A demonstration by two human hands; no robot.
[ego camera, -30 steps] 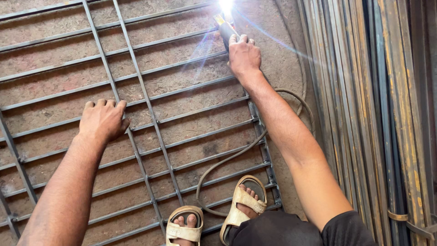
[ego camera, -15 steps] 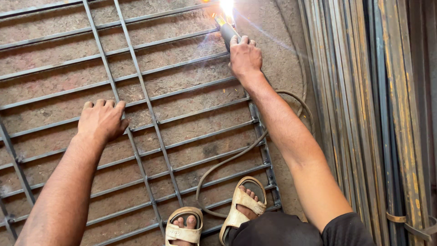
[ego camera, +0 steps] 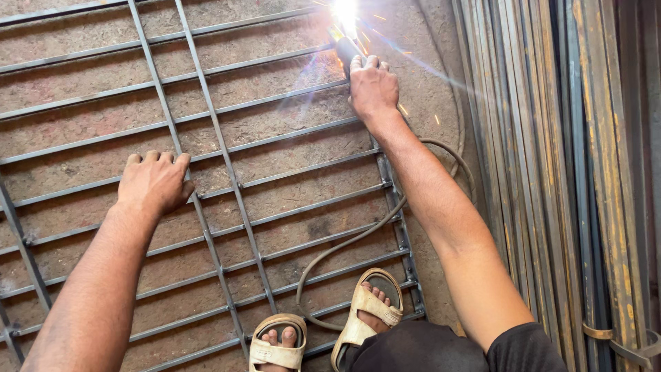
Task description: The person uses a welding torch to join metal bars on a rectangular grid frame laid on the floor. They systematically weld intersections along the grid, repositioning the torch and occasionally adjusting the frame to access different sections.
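Head view: right hand (ego camera: 373,86) closed around welding electrode holder (ego camera: 343,49), arc glare (ego camera: 344,10) bright at tip near far right corner of steel bar grille (ego camera: 227,148) lying flat on floor. Left hand (ego camera: 155,182) open, palm pressed on grille bars. Welding cable (ego camera: 358,238) looping past sandalled feet (ego camera: 323,331); steel strips (ego camera: 544,172) stacked at right.

Dull grey metal grille (ego camera: 227,172), rough brownish floor (ego camera: 289,131), rust-streaked steel bars (ego camera: 551,172) alongside.

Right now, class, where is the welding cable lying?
In the head view, the welding cable loops over the lower right of the metal grille, curving from beside the right forearm down to just left of the sandalled feet.
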